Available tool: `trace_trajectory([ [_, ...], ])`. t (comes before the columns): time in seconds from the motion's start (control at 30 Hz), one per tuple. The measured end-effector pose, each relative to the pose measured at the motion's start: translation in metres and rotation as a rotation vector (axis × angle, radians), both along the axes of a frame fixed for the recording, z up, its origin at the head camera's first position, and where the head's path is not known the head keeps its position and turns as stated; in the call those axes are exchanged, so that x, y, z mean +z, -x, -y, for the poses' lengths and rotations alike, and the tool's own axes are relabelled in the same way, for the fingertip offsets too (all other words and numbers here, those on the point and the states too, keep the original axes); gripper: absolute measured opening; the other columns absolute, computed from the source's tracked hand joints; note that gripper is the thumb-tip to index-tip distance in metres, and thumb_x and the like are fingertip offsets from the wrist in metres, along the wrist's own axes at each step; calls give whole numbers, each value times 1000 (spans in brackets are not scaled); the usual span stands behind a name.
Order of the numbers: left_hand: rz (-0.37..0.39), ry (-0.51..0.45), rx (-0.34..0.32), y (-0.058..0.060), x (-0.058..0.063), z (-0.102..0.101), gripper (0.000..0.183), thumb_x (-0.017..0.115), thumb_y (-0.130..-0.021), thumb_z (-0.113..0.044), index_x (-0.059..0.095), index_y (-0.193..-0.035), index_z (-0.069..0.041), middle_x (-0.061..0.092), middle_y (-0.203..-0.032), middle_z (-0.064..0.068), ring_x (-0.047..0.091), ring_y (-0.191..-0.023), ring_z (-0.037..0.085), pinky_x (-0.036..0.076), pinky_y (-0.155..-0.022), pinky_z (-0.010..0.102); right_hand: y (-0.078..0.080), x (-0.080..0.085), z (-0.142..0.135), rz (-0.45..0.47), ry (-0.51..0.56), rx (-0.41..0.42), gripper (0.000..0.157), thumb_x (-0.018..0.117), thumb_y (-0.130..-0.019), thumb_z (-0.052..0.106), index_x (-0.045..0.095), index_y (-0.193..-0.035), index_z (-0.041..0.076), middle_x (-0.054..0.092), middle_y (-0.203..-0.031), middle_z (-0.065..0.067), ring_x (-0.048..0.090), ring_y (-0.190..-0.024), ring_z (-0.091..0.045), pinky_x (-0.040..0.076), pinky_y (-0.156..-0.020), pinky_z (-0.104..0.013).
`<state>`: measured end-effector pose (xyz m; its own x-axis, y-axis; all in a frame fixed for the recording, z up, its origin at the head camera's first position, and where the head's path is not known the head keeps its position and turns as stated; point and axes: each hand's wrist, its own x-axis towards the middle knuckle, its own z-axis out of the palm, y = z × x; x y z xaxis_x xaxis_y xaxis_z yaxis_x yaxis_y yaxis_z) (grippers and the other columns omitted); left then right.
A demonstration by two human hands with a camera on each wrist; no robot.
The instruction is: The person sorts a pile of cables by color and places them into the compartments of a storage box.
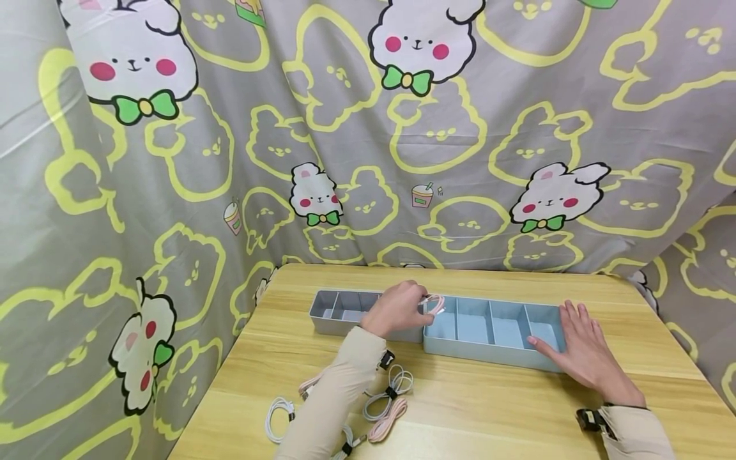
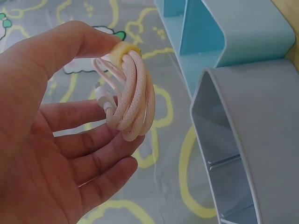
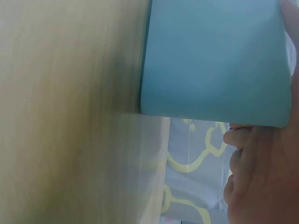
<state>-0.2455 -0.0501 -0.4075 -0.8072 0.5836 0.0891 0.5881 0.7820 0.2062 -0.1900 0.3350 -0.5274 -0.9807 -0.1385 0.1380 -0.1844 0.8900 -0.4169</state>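
Observation:
My left hand [image 1: 397,310] is over the seam between the two boxes, holding a coiled pink braided cable [image 2: 135,98] with a white plug. In the left wrist view, thumb and forefinger hold the coil near its yellow band [image 2: 124,52], while the other fingers are spread below. The cable is above the leftmost compartment of the light blue divided box [image 1: 483,352]. My right hand [image 1: 589,351] rests against that box's right end, its fingers extended along the end and its thumb over the front rim. A grey divided box [image 1: 329,327] adjoins the blue one on the left.
Several coiled cables lie on the wooden table [image 1: 506,409] near the left forearm: a white one [image 1: 275,421], a grey one [image 1: 376,406] with a black strap, a pink one [image 1: 388,421]. A patterned curtain [image 1: 356,128] hangs behind the table and along its left side.

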Motion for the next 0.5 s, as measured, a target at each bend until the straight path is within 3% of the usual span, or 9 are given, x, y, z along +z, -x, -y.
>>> trace_trajectory([
  [0.27,-5,1,1,1,-2,-7,19,74,-90,-33,71,-95,-15,62,-81,-4,48,-63,9,38,-58,21,0,0,-1,8,6,2,110,54,-99,60,0,-160,-13,-7,-167,-38,-19,-155,-52,-13,-123,-70],
  [0.5,-12,5,5,4,-6,-14,20,75,-89,-33,71,-91,-13,62,-81,-4,45,-64,9,36,-58,20,0,0,-1,7,6,3,109,54,-99,60,0,-160,-13,-7,-166,-38,-20,-155,-52,-13,-123,-70],
])
